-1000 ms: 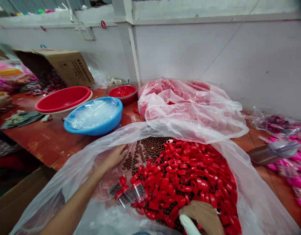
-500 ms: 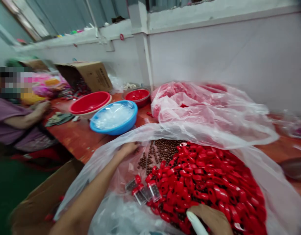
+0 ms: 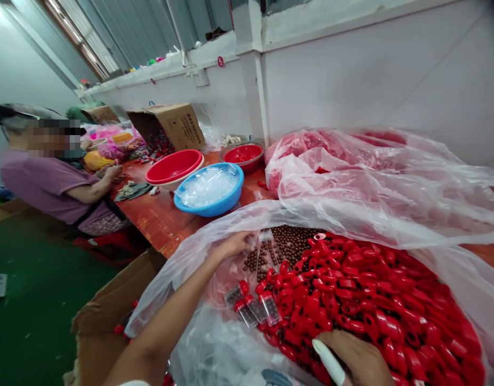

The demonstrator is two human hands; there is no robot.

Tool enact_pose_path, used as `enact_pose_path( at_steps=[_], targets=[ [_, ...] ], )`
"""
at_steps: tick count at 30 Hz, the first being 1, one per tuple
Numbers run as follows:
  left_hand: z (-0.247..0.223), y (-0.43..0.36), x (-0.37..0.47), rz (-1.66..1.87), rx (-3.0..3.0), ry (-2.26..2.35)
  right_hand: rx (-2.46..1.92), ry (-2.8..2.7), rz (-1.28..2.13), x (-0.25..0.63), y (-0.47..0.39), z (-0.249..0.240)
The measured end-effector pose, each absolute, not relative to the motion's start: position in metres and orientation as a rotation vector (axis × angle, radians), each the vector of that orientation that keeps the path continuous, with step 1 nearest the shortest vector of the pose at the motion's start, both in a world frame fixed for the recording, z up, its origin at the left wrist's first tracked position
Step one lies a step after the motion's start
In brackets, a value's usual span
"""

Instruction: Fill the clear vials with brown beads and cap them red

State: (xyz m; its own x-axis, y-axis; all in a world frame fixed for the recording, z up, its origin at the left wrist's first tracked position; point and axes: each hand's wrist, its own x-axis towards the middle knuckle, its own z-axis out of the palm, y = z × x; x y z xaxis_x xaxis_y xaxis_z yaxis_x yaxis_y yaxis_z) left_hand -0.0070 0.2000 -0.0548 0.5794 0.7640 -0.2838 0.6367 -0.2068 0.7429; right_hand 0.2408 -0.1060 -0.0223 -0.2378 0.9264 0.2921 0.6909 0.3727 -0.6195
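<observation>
My left hand (image 3: 239, 244) reaches to the edge of a heap of small brown beads (image 3: 295, 242), its fingers closed around what looks like a clear plastic box (image 3: 265, 236). My right hand (image 3: 353, 356), with a white covering on one digit (image 3: 329, 362), rests low over a big pile of glossy red plastic caps (image 3: 351, 284). Its fingertips are hidden among the caps, so I cannot see whether they grip one. Between the hands lie several small clear boxes (image 3: 257, 308) with red caps and dark beads inside.
A translucent plastic sheet (image 3: 215, 327) lies under the pile. Beyond stand a blue basin (image 3: 231, 199) of clear plastic pieces, red basins (image 3: 174, 167) and a bagged red heap (image 3: 303, 155). A cardboard box (image 3: 86, 343) is at lower left. A co-worker (image 3: 50, 177) sits farther left.
The view has swung left, so everything appears shifted right and more of the co-worker shows. My left hand stays by the beads and my right hand on the red caps.
</observation>
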Motion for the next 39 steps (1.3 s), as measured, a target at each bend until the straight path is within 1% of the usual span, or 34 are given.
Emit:
enact_pose_path(
  at_steps=[6, 10, 12, 17, 24, 28, 33, 39],
  targets=[
    [-0.043, 0.182, -0.013, 0.206, 1.924, 1.077, -1.431, -2.033, 0.482, 0.239, -0.108, -0.026],
    [-0.035, 0.159, 0.0, 0.413, 1.847, 1.008, -1.484, -1.991, 0.536, 0.232, -0.107, -0.026],
    [-0.036, 0.149, 0.017, 0.452, 1.851, 0.981, -1.493, -1.972, 0.551, 0.228, -0.106, -0.027],
    [-0.044, 0.144, 0.058, 0.242, 2.12, 1.002, -1.54, -1.998, 0.529, 0.224, -0.108, -0.032],
    [-0.04, 0.155, 0.077, 0.085, 2.178, 0.985, -1.597, -1.931, 0.591, 0.229, -0.117, -0.037],
    [-0.043, 0.16, 0.095, 0.053, 2.189, 1.002, -1.582, -1.916, 0.635, 0.227, -0.114, -0.038],
    [-0.058, 0.164, 0.116, 0.18, 2.172, 1.053, -1.576, -1.944, 0.634, 0.228, -0.111, -0.037],
    [-0.073, 0.16, 0.122, 0.328, 2.042, 1.07, -1.586, -1.931, 0.614, 0.231, -0.109, -0.035]
  ],
)
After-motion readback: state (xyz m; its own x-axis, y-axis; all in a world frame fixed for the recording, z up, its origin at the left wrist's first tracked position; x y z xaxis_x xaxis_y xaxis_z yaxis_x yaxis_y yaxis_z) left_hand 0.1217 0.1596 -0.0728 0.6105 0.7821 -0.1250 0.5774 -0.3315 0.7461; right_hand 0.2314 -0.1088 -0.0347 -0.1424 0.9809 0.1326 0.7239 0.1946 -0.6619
